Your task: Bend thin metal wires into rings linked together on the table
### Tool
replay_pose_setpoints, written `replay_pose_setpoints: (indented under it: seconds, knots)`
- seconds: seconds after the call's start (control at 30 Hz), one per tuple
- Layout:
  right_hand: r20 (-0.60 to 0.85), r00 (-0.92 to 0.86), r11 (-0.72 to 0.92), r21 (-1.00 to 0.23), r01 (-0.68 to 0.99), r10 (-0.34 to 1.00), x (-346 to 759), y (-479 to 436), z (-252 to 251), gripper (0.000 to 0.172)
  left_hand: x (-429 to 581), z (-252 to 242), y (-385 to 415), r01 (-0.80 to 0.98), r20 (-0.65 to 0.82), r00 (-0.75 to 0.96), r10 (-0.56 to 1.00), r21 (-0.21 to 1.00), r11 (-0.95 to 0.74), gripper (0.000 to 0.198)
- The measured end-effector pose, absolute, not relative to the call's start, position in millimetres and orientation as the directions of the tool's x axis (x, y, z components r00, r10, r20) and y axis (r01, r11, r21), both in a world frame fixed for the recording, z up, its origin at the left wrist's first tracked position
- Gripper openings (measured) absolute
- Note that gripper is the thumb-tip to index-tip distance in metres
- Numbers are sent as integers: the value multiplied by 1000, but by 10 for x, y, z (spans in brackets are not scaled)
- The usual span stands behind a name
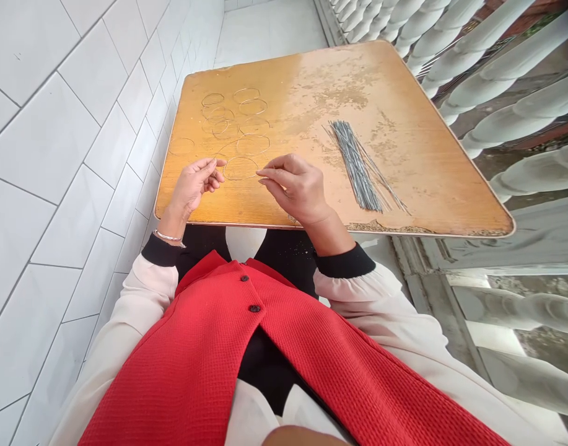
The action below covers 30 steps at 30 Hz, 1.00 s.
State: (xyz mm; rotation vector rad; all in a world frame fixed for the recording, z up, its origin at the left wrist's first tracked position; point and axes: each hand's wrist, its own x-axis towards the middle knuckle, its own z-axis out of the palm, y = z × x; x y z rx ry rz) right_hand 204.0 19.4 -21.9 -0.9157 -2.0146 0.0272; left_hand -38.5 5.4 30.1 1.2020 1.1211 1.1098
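A thin wire ring (240, 168) lies between my two hands on the worn wooden board (404, 204). My left hand (194, 184) curls its fingers and pinches the ring's left side. My right hand (297, 186) pinches the ring's right side with thumb and forefinger. Several more wire rings (246, 118) lie flat on the board beyond my hands. To the right of my right hand lies a bundle of straight grey wires (358, 164).
The board rests over my lap, above my red vest. A white tiled wall (56, 155) runs along the left. Pale balusters of a railing (497, 68) stand at the right, close to the board's edge.
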Motion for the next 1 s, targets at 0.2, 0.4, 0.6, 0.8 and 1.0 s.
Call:
replay_pose_setpoints:
  seconds: [0.2, 0.4, 0.6, 0.8, 1.0]
  knots:
    - [659, -417, 729, -305, 612, 626, 2031, 154, -231, 27, -397, 290, 43, -94, -72, 129, 989, 992, 84, 19]
    - [622, -374, 704, -446, 552, 688, 1912, 99, -236, 28, -310, 195, 37, -168, -73, 164, 984, 981, 100, 18]
    - [574, -134, 561, -680, 473, 808, 1697, 99, -293, 27, -189, 112, 11, -192, -108, 152, 982, 972, 137, 18]
    - [507, -83, 497, -777, 386, 858, 1534, 65, -318, 26, -114, 48, -43, -220, -93, 184, 979, 966, 133, 19]
    - [463, -73, 459, -822, 338, 883, 1545, 61, -340, 23, -54, 16, -58, -212, -63, 26, 998, 975, 68, 11]
